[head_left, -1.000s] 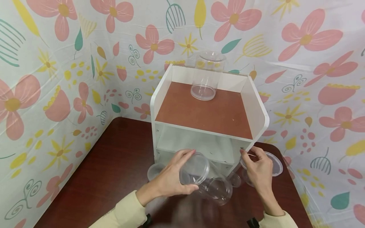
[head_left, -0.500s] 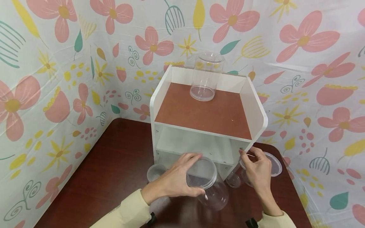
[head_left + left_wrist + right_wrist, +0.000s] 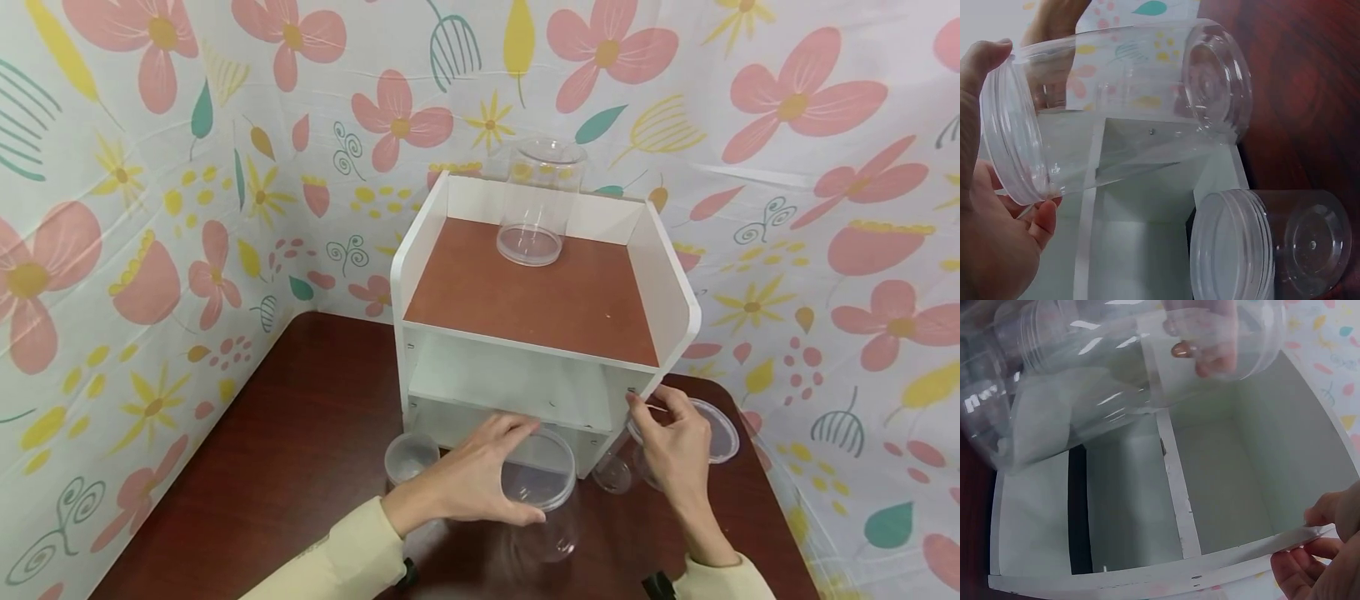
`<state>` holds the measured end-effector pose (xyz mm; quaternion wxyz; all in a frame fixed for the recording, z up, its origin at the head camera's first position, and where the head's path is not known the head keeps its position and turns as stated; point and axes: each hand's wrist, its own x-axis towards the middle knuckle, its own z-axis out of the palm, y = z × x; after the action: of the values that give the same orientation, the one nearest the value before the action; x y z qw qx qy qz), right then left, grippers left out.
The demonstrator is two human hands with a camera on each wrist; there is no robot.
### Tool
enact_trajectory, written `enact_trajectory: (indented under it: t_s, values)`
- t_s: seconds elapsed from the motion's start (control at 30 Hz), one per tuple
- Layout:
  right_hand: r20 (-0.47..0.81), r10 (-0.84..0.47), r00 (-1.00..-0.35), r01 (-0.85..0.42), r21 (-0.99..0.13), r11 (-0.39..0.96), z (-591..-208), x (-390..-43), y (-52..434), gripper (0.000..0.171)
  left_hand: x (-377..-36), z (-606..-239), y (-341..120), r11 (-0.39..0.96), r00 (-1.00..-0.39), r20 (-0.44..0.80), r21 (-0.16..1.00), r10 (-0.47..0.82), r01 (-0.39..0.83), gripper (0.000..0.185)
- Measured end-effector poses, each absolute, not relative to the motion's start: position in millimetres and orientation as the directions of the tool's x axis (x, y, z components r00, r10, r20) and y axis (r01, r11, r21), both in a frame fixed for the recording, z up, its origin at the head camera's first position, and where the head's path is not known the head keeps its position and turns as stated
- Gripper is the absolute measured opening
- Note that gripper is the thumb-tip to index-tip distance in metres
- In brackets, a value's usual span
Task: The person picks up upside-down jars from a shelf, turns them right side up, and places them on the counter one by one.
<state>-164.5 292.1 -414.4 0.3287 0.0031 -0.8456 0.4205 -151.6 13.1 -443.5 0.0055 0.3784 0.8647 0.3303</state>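
Note:
My left hand (image 3: 517, 471) grips a large clear plastic jar (image 3: 538, 500) by its open threaded rim, thumb on the near side and fingers on the far side. The jar is just in front of the white shelf unit (image 3: 420, 250), mouth turned up. In the left wrist view the jar (image 3: 1116, 106) lies across the frame with my left-hand fingers (image 3: 997, 237) at its rim. My right hand (image 3: 647, 404) pinches the front edge of the shelf's right side panel (image 3: 1260, 550), seen with my fingertips (image 3: 1325, 515) on it.
A tall clear jar (image 3: 536, 208) stands on the shelf's brown top. On the dark table (image 3: 300, 433) are a small clear jar (image 3: 411, 457) at the left, a small lid (image 3: 613, 473) and a wide lid (image 3: 722, 429) at the right. Flowered cloth walls close in.
My left hand has turned the big jar from lying tilted on its side to mouth-up and moved it slightly right and nearer. My right hand has stayed at the shelf's corner.

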Motion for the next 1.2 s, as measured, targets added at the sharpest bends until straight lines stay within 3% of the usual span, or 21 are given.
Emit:
enact_trajectory:
  t_s: [0.5,1.2]
  values:
    - [0.562,0.279,-0.779,-0.277,-0.707,0.651,-414,-164,290,0.020,-155,-462,24,0.575,-0.724,0.158,0.505,0.672,0.644,0.111]
    - [0.562,0.284,-0.777,-0.278,-0.711,0.646,-417,-165,292,0.021,-161,-482,39,0.595,-0.694,0.214,0.382,0.687,0.707,0.113]
